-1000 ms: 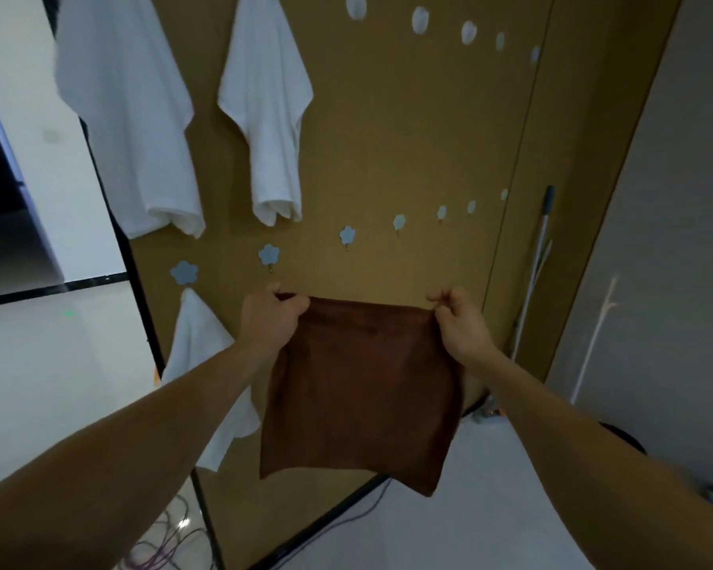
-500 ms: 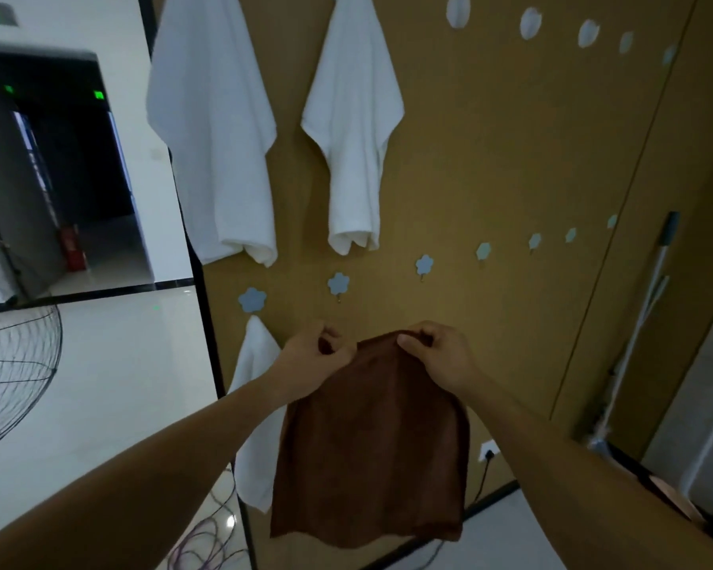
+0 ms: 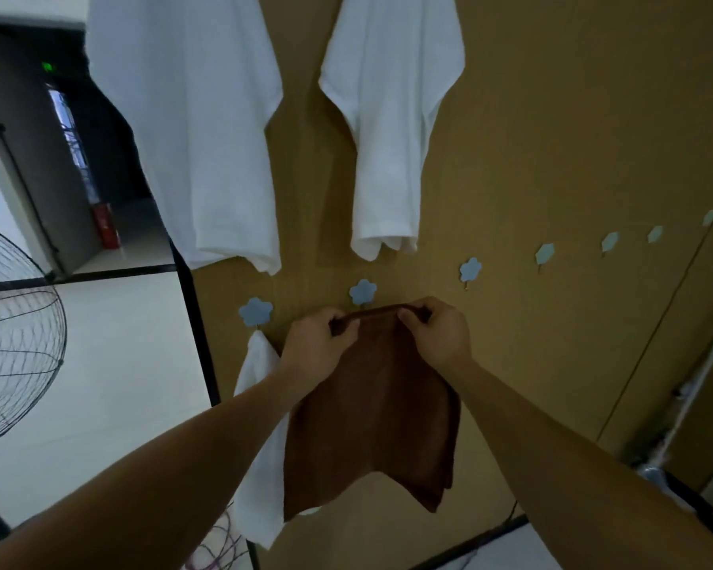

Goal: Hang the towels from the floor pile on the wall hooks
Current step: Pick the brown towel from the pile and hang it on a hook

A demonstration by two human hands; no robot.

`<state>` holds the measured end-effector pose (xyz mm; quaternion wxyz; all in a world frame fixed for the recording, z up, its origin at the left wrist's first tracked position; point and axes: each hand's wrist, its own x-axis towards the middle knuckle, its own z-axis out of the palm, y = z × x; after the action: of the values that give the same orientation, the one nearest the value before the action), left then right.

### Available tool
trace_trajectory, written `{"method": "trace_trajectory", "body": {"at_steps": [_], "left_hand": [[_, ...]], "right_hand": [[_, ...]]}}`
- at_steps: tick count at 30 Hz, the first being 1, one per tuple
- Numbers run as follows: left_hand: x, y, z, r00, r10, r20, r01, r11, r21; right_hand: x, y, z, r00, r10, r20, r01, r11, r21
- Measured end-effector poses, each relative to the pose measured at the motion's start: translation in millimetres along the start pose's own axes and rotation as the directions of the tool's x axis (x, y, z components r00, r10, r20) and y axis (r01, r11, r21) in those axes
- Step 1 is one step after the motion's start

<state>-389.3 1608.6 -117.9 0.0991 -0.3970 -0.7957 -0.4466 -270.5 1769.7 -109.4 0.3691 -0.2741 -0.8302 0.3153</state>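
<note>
A brown towel point(image 3: 371, 409) hangs in front of the tan wall, its top edge bunched just under a blue flower-shaped hook point(image 3: 362, 291). My left hand point(image 3: 318, 347) pinches the top edge on the left. My right hand point(image 3: 439, 335) pinches it on the right, the two hands close together. A small white towel point(image 3: 258, 446) hangs from the neighbouring flower hook point(image 3: 255, 311) to the left, partly behind the brown towel. Two large white towels point(image 3: 198, 129) point(image 3: 392, 117) hang from hooks higher up.
More blue flower hooks point(image 3: 469, 269) point(image 3: 545, 253) run rightwards along the wall. A wire fan guard point(image 3: 13, 339) stands at the left by a black frame post point(image 3: 194, 322). A mop handle point(image 3: 692, 388) leans at the right. Cables point(image 3: 219, 545) lie on the floor.
My hands moved together along the towel's top edge, bunching it, and lifted it up to just beneath the flower hook. The view has come closer to the wall.
</note>
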Motion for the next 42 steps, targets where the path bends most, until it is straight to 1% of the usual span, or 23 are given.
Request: {"method": "trace_trajectory", "body": {"at_steps": [4, 8, 12, 15, 18, 19, 21, 23, 25, 26, 27, 28, 29, 30, 31, 32, 33, 34, 35, 36, 37, 39, 42], "left_hand": [[21.9, -5.1, 11.7, 0.992, -0.046, -0.119, 0.059, 0.992, 0.108], [31.4, -11.1, 20.9, 0.954, -0.122, -0.273, 0.176, 0.967, 0.183], [29.0, -5.5, 34.8, 0.923, -0.160, -0.350, 0.267, 0.921, 0.283], [22.5, -7.8, 45.9, 0.922, -0.236, -0.307, 0.332, 0.890, 0.312], [16.2, -10.4, 58.5, 0.901, -0.367, -0.229, 0.418, 0.875, 0.244], [17.5, -9.3, 60.7, 0.897, -0.387, -0.213, 0.434, 0.865, 0.252], [22.6, -5.5, 62.4, 0.898, -0.409, -0.163, 0.440, 0.837, 0.326], [24.9, -0.5, 61.1, 0.899, -0.417, -0.129, 0.433, 0.808, 0.400], [19.9, 1.4, 60.6, 0.912, -0.381, -0.153, 0.402, 0.754, 0.520], [15.5, 0.9, 61.6, 0.927, -0.329, -0.182, 0.370, 0.707, 0.603], [11.3, 0.9, 63.3, 0.946, -0.251, -0.205, 0.322, 0.660, 0.679], [7.4, 0.8, 65.0, 0.966, -0.153, -0.210, 0.259, 0.621, 0.740], [4.9, 0.3, 66.4, 0.980, -0.046, -0.192, 0.181, 0.597, 0.782], [4.5, -0.7, 67.2, 0.989, 0.038, -0.143, 0.094, 0.590, 0.802], [4.7, -2.5, 67.4, 0.994, 0.081, -0.079, 0.013, 0.612, 0.790], [4.8, -4.7, 68.1, 0.996, 0.081, -0.025, -0.036, 0.671, 0.740], [4.4, -6.9, 69.2, 0.999, 0.037, 0.012, -0.036, 0.765, 0.643], [3.1, -7.9, 69.9, 0.999, -0.026, 0.032, 0.006, 0.858, 0.514], [1.5, -9.3, 70.7, 0.996, -0.079, 0.039, 0.058, 0.921, 0.386], [-0.5, -10.7, 71.7, 0.993, -0.111, 0.041, 0.095, 0.956, 0.278], [-2.8, -11.4, 73.1, 0.991, -0.124, 0.046, 0.112, 0.972, 0.209], [-7.2, -11.7, 75.6, 0.987, -0.146, 0.067, 0.134, 0.978, 0.160], [-10.0, -10.1, 78.5, 0.966, -0.245, 0.079, 0.240, 0.968, 0.066]], "right_hand": [[35.7, 6.8, 17.0, 0.998, -0.057, 0.012, 0.057, 0.998, -0.003], [54.0, 12.7, 40.0, 0.991, -0.131, -0.005, 0.131, 0.991, 0.016], [53.3, 26.6, 57.2, 0.992, -0.127, -0.022, 0.128, 0.990, 0.058], [47.2, 40.8, 62.9, 0.992, -0.120, 0.028, 0.119, 0.992, 0.052], [46.5, 43.1, 66.4, 0.995, -0.061, 0.078, 0.057, 0.997, 0.052], [47.5, 42.7, 67.3, 0.994, -0.055, 0.093, 0.051, 0.998, 0.046], [48.2, 42.5, 67.0, 0.991, -0.086, 0.104, 0.085, 0.996, 0.019], [47.0, 44.4, 66.3, 0.983, -0.171, 0.068, 0.175, 0.983, -0.057], [43.5, 45.5, 66.5, 0.958, -0.286, 0.008, 0.281, 0.935, -0.216], [41.5, 45.1, 66.7, 0.940, -0.340, -0.012, 0.322, 0.902, -0.287], [39.9, 44.2, 66.5, 0.919, -0.393, -0.023, 0.367, 0.876, -0.314], [38.3, 43.5, 66.4, 0.892, -0.451, -0.024, 0.425, 0.857, -0.292], [36.8, 43.8, 66.3, 0.863, -0.505, -0.011, 0.490, 0.842, -0.224], [34.5, 44.6, 66.2, 0.844, -0.537, 0.014, 0.534, 0.836, -0.125], [32.6, 46.3, 66.0, 0.842, -0.537, 0.048, 0.538, 0.842, -0.017], [30.9, 48.5, 65.2, 0.852, -0.515, 0.090, 0.510, 0.857, 0.075], [29.4, 51.0, 64.1, 0.864, -0.484, 0.139, 0.467, 0.873, 0.139], [27.8, 53.9, 63.1, 0.870, -0.454, 0.189, 0.424, 0.888, 0.179], [26.5, 56.6, 62.2, 0.872, -0.429, 0.236, 0.386, 0.899, 0.209], [25.5, 58.3, 61.5, 0.871, -0.406, 0.277, 0.349, 0.908, 0.234], [24.7, 58.5, 61.0, 0.869, -0.381, 0.316, 0.307, 0.915, 0.261], [24.8, 55.6, 60.5, 0.863, -0.311, 0.397, 0.180, 0.925, 0.334], [28.3, 48.6, 60.4, 0.835, -0.206, 0.511, -0.009, 0.922, 0.387]]}}
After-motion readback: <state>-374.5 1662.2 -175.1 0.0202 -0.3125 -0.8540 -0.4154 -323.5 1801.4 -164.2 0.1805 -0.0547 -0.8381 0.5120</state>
